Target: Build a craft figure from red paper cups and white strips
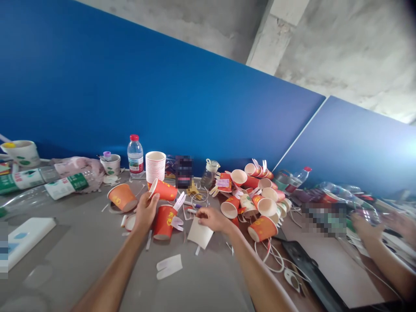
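My left hand (147, 210) is closed on a red paper cup (164, 190) with yellow print, tilted on its side. Just below it stands another red cup (163, 223) with white paper ears (179, 201) on its rim. My right hand (211, 217) has its fingers bent over the top edge of a white piece of paper (199, 234), pinching it near the table. A white ear-shaped paper cutout (169, 266) lies in front of both hands. An orange-red cup (122, 197) rests tilted to the left of my left hand.
Behind the hands are a tall stack of cups (155, 167), a water bottle (135, 155) and a small glass jar (210, 173). Many red cups (263, 229) lie piled at right, near cables (276, 262). Plastic bottles (66, 185) lie left. Another person's hand (367, 226) shows at far right.
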`<state>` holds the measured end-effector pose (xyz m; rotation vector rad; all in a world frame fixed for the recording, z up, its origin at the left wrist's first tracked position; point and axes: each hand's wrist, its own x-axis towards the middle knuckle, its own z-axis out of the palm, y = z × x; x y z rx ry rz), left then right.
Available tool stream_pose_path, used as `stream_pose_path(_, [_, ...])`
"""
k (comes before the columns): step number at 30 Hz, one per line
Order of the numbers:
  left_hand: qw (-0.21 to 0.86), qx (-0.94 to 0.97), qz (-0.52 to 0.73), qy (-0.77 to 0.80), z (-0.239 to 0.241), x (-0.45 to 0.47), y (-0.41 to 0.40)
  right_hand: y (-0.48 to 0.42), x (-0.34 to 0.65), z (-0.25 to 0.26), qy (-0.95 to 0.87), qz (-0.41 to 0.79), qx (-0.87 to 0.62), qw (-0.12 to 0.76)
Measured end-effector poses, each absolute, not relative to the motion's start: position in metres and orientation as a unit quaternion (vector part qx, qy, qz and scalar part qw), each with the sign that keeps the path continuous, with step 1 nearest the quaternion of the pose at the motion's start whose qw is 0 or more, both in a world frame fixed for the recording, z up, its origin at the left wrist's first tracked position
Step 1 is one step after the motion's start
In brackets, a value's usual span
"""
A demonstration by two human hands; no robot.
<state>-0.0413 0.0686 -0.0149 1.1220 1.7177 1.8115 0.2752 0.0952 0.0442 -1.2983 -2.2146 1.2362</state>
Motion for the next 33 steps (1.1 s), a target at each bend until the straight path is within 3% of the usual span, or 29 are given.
stream_pose_path(6, [0.201, 0.411, 0.638, 0.619, -0.022, -0.041, 0.071, 0.078, 0.287, 0.046, -0.78, 0.479, -0.395, 0.078])
stream_pose_path(12, [0.203, 0.424, 0.632, 0.617, -0.026, -0.04, 0.073, 0.092, 0.28, 0.04, -0.759, 0.244, -0.56, 0.226])
stream_pose_path(21, [0.196, 0.463, 0.612, 0.611, -0.025, -0.038, 0.068, 0.116, 0.253, 0.022, -0.705, 0.151, -0.638, 0.271])
stream_pose_path(27, [0.207, 0.479, 0.605, 0.602, -0.02, -0.035, 0.063, 0.124, 0.232, 0.013, -0.663, 0.167, -0.672, 0.285])
stream_pose_path(33, [0.252, 0.503, 0.585, 0.583, -0.019, -0.03, 0.063, 0.135, 0.238, 0.013, -0.6, 0.258, -0.623, 0.43])
